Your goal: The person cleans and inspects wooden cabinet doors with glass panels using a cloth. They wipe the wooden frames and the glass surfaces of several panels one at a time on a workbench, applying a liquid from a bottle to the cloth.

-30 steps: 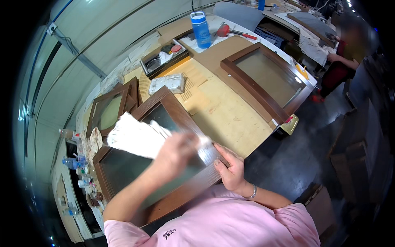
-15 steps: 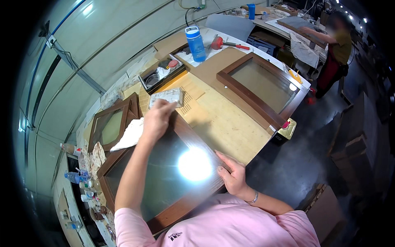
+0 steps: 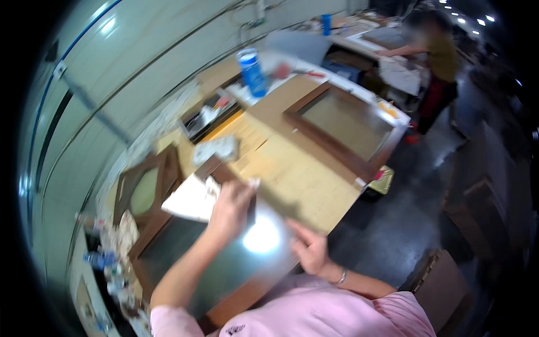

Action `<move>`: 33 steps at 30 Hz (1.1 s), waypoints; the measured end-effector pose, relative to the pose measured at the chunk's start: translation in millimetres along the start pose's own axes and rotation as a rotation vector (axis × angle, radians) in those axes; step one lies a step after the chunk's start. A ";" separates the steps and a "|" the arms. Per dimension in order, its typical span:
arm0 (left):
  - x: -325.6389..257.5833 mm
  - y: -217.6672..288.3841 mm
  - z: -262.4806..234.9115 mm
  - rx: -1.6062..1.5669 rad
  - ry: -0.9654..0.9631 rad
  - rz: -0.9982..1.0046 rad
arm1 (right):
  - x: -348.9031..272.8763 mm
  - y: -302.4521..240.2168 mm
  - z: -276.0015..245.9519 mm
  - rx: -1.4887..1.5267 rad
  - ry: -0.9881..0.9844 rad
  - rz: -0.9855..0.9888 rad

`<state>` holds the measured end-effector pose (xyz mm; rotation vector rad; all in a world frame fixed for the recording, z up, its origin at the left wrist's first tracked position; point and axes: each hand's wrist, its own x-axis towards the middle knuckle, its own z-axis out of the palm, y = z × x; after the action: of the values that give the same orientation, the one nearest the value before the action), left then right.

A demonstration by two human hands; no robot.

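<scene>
Gripping a bunched white cloth (image 3: 190,197), the left hand (image 3: 229,209) is at the centre of the frame, fingers closed around the fabric, a wide fold of it fanning out to the left. The hand sits over the upper-right rail of a brown wooden frame (image 3: 227,310) with a glass panel (image 3: 185,261); gathering the cloth this way probably leaves a compact pad under the fingers. Blur hides exactly where cloth meets wood.

The right hand (image 3: 312,250) lies at the right-hand edge of that same frame, fingers stretched along the side and thumb turned inward — perhaps to keep the piece from sliding. Whether it clamps the edge or merely rests there, I cannot tell.

The brown frame fills the lower centre, tilted across the picture and close against the pink shirt (image 3: 331,306), a position that seems chosen to bring every rail within reach. A bright glare spot sits on its glass, below the left hand.

A second glazed frame (image 3: 306,108) lies at the upper right of the table on brown cardboard (image 3: 274,109), which likely guards its finish. A smaller one (image 3: 167,168) stands at the left. Beyond, a pale block (image 3: 216,150), a shallow tray (image 3: 195,135) and a blue bottle (image 3: 253,77) sit toward the far edge — presumably clear of the work.
</scene>
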<state>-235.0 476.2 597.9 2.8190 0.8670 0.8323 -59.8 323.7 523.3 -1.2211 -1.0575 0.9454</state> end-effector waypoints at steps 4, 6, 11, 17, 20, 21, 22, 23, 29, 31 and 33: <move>-39.0 -23.3 -23.7 -0.080 -0.040 -0.089 | -3.8 6.5 27.6 -0.149 -0.084 -0.180; -43.1 -66.8 -30.5 -0.037 0.094 -0.242 | 1.0 9.5 34.8 -0.106 -0.100 -0.249; -10.1 -72.1 -13.4 0.303 -0.062 -0.316 | -2.8 9.5 14.2 -0.086 -0.052 -0.204; -41.6 -104.0 -25.6 0.359 -0.192 -0.434 | -1.2 12.1 5.5 -0.088 -0.027 -0.231; -117.0 -134.8 -57.9 0.453 -0.162 -0.531 | 0.3 18.2 27.2 -0.078 -0.050 -0.230; -134.4 -123.3 -69.0 0.421 -0.155 -0.587 | -2.3 16.9 30.5 -0.109 -0.073 -0.226; -144.6 -118.4 -78.5 0.392 -0.143 -0.655 | -3.4 15.2 32.7 -0.138 -0.109 -0.224; -147.8 -105.9 -88.3 0.372 -0.139 -0.723 | -5.7 13.4 28.0 -0.099 -0.165 -0.093; -204.7 -99.5 -136.5 0.400 -0.179 -0.980 | 5.5 5.3 9.0 -0.026 0.037 -0.171; -248.3 -96.9 -166.4 0.422 -0.168 -1.079 | 3.4 -0.5 12.5 0.008 -0.027 -0.119; -318.5 -90.4 -192.7 0.436 0.007 -0.973 | -6.0 -7.3 17.0 0.068 -0.070 -0.088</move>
<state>-601.1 363.7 589.4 2.1422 2.3307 0.5135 -77.8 321.3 530.5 -1.0837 -1.1170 0.9539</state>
